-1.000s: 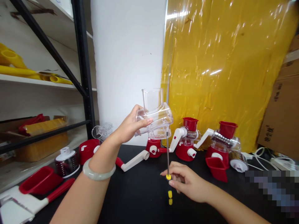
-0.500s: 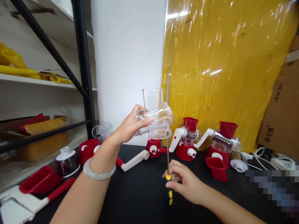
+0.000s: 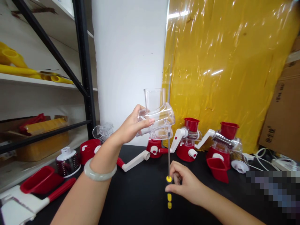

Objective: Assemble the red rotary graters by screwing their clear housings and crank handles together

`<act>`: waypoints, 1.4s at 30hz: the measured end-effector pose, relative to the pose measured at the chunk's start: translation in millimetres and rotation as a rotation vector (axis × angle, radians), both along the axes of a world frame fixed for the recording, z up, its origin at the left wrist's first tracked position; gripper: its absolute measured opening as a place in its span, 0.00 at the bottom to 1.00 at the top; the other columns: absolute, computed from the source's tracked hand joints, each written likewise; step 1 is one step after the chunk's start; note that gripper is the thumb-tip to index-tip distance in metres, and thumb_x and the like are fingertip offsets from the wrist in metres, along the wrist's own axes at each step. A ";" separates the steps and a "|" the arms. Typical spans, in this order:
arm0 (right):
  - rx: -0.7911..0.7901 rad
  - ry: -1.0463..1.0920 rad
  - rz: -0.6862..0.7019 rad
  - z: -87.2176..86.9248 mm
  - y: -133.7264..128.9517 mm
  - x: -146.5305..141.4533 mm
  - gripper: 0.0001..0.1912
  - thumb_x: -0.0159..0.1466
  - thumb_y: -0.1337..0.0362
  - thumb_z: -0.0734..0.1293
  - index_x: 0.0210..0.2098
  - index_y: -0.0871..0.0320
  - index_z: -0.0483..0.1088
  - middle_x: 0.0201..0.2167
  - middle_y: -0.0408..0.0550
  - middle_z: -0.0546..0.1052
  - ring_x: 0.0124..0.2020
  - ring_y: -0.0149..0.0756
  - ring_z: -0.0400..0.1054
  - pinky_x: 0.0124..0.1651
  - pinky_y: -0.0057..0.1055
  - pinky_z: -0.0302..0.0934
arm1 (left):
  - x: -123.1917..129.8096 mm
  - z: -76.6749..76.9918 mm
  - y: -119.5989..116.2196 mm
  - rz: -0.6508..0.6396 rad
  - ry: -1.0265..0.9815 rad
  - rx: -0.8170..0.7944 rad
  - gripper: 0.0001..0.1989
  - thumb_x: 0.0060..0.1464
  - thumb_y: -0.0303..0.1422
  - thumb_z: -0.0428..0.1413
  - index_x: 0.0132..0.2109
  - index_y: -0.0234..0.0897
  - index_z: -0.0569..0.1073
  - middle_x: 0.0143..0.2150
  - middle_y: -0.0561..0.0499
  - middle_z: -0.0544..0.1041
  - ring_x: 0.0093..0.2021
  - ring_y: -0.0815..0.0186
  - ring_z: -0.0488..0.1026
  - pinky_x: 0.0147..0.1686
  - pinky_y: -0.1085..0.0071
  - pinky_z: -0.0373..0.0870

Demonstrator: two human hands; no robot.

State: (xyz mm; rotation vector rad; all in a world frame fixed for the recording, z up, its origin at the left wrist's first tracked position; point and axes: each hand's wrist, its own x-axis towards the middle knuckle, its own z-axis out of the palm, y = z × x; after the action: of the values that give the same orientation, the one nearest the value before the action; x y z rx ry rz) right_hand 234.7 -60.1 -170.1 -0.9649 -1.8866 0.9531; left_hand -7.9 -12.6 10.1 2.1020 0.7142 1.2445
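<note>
The location appears to be a workshop or small assembly area, as indicated by the screwdriver (image 3: 169, 179) above the black tabletop (image 3: 142, 197) and several rotary graters (image 3: 184, 152) along its far side. Storage comprises black-framed shelving (image 3: 83, 62) at left and cardboard cartons (image 3: 277, 115) at right.

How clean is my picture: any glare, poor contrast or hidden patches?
Head view: glare streaks the yellow sheet; head view: the clear housing in the left hand shows faint edges against the white board; head view: the screwdriver in the right hand has a dark handle blending into the black table; head view: pixel blocks cover the lower right corner.
</note>
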 end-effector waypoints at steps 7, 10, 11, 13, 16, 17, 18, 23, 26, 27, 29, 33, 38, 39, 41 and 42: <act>0.119 -0.064 0.133 8.3 -7.6 3.7 0.21 0.69 0.47 0.67 0.53 0.55 0.72 0.44 0.47 0.65 0.33 0.29 0.62 0.37 0.29 0.60 | -0.4 -0.4 -1.0 0.011 0.000 0.008 0.27 0.51 0.51 0.62 0.49 0.41 0.63 0.42 0.50 0.68 0.37 0.63 0.71 0.22 0.74 0.67; 0.134 -0.069 0.048 5.3 -4.7 1.8 0.20 0.63 0.46 0.72 0.38 0.58 0.72 0.39 0.45 0.66 0.27 0.26 0.58 0.31 0.27 0.56 | 0.1 -0.3 -1.5 0.008 0.000 0.006 0.27 0.51 0.51 0.62 0.48 0.41 0.63 0.41 0.50 0.68 0.37 0.63 0.71 0.22 0.74 0.67; 0.124 -0.076 -0.002 3.5 -3.9 1.1 0.23 0.59 0.45 0.75 0.35 0.58 0.69 0.37 0.43 0.66 0.25 0.25 0.56 0.28 0.26 0.53 | 0.3 -0.2 -1.5 0.006 0.001 0.006 0.26 0.51 0.51 0.62 0.48 0.41 0.63 0.41 0.50 0.68 0.37 0.63 0.71 0.22 0.74 0.67; 0.088 -0.096 -0.066 1.8 -4.2 0.7 0.27 0.54 0.45 0.78 0.39 0.57 0.67 0.36 0.41 0.67 0.24 0.24 0.54 0.26 0.25 0.50 | 0.2 0.0 -1.2 0.004 0.000 0.008 0.26 0.52 0.51 0.62 0.48 0.41 0.63 0.41 0.50 0.68 0.37 0.63 0.70 0.22 0.74 0.67; 0.098 -0.095 0.005 5.5 -8.2 2.7 0.28 0.63 0.46 0.72 0.55 0.55 0.66 0.45 0.47 0.69 0.27 0.26 0.57 0.32 0.27 0.56 | -0.3 0.1 -0.4 0.006 0.000 0.008 0.26 0.51 0.51 0.62 0.48 0.41 0.63 0.41 0.50 0.68 0.37 0.64 0.70 0.22 0.74 0.67; 0.122 -0.082 0.048 7.3 -9.1 3.2 0.26 0.67 0.46 0.68 0.57 0.54 0.67 0.48 0.49 0.69 0.28 0.27 0.59 0.34 0.28 0.58 | -0.5 0.1 -0.3 0.008 0.000 0.007 0.26 0.51 0.51 0.62 0.48 0.41 0.63 0.41 0.50 0.68 0.37 0.64 0.70 0.22 0.74 0.67; 0.146 -0.069 0.083 8.7 -9.4 3.3 0.24 0.69 0.47 0.66 0.57 0.54 0.68 0.50 0.50 0.68 0.29 0.27 0.59 0.36 0.29 0.59 | -0.7 0.1 -0.2 0.008 0.000 0.006 0.27 0.51 0.51 0.62 0.48 0.41 0.63 0.41 0.50 0.68 0.36 0.64 0.70 0.22 0.74 0.67; 0.154 -0.009 0.043 4.1 -4.0 -0.2 0.23 0.59 0.46 0.75 0.33 0.58 0.69 0.41 0.46 0.69 0.25 0.25 0.57 0.28 0.26 0.54 | -0.3 -0.1 -0.6 -0.001 0.000 0.006 0.26 0.52 0.51 0.62 0.48 0.41 0.62 0.41 0.51 0.68 0.36 0.64 0.70 0.22 0.75 0.67; 0.114 -0.030 0.022 2.1 -5.0 1.5 0.26 0.56 0.47 0.78 0.43 0.56 0.69 0.38 0.43 0.68 0.27 0.27 0.59 0.31 0.26 0.57 | -0.2 -0.1 -0.6 -0.008 0.002 0.012 0.25 0.52 0.50 0.62 0.48 0.41 0.63 0.41 0.51 0.68 0.36 0.64 0.71 0.22 0.75 0.67; 0.109 -0.043 0.046 3.2 -6.5 2.7 0.26 0.60 0.48 0.75 0.50 0.55 0.69 0.41 0.44 0.69 0.29 0.28 0.61 0.34 0.28 0.59 | -0.3 -0.1 -0.6 -0.009 0.002 0.014 0.25 0.52 0.50 0.62 0.48 0.41 0.63 0.41 0.51 0.68 0.36 0.64 0.71 0.22 0.75 0.67; 0.117 -0.054 0.116 6.8 -9.4 4.3 0.24 0.67 0.51 0.69 0.58 0.54 0.68 0.49 0.49 0.68 0.32 0.29 0.64 0.39 0.31 0.62 | -0.6 -0.2 -0.4 -0.008 0.002 0.015 0.26 0.52 0.50 0.62 0.48 0.41 0.63 0.41 0.50 0.68 0.36 0.64 0.70 0.22 0.74 0.67; 0.136 -0.057 0.118 8.6 -9.2 0.4 0.14 0.65 0.54 0.71 0.40 0.58 0.73 0.47 0.49 0.70 0.30 0.27 0.62 0.36 0.29 0.61 | -1.2 -0.1 -0.6 -0.006 0.004 0.012 0.26 0.52 0.51 0.62 0.48 0.41 0.63 0.41 0.51 0.68 0.36 0.64 0.70 0.22 0.75 0.67; 0.060 -0.071 0.008 4.0 -9.1 -0.8 0.25 0.56 0.56 0.78 0.46 0.57 0.68 0.42 0.44 0.70 0.28 0.27 0.62 0.35 0.28 0.60 | -1.5 0.4 -1.0 -0.013 0.000 0.005 0.26 0.51 0.51 0.62 0.48 0.41 0.63 0.41 0.51 0.68 0.36 0.64 0.70 0.21 0.75 0.67; 0.065 -0.074 0.034 5.1 -10.1 0.8 0.26 0.59 0.56 0.76 0.53 0.55 0.67 0.45 0.46 0.70 0.30 0.28 0.63 0.39 0.30 0.62 | -1.7 0.3 -1.0 -0.012 -0.001 0.007 0.26 0.51 0.51 0.62 0.48 0.41 0.63 0.41 0.51 0.68 0.36 0.64 0.70 0.21 0.76 0.67; 0.111 -0.060 0.120 8.6 -11.6 3.5 0.24 0.66 0.57 0.70 0.60 0.53 0.66 0.52 0.50 0.68 0.34 0.29 0.64 0.46 0.34 0.63 | -2.0 0.1 -0.8 -0.013 0.001 0.009 0.26 0.52 0.51 0.62 0.48 0.41 0.63 0.41 0.51 0.68 0.36 0.65 0.70 0.21 0.76 0.68; 0.133 -0.053 0.156 10.1 -11.8 4.0 0.21 0.68 0.57 0.68 0.59 0.53 0.68 0.54 0.51 0.68 0.34 0.29 0.64 0.46 0.34 0.63 | -2.2 0.0 -0.6 -0.012 0.002 0.010 0.26 0.52 0.51 0.62 0.48 0.41 0.63 0.41 0.51 0.68 0.36 0.65 0.70 0.22 0.76 0.68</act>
State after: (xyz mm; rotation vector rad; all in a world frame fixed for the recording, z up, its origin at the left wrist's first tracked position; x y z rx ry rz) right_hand 238.7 -71.9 -159.9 -0.7802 -2.0660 0.8865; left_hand -10.1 -13.3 10.1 2.1122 0.6972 1.2423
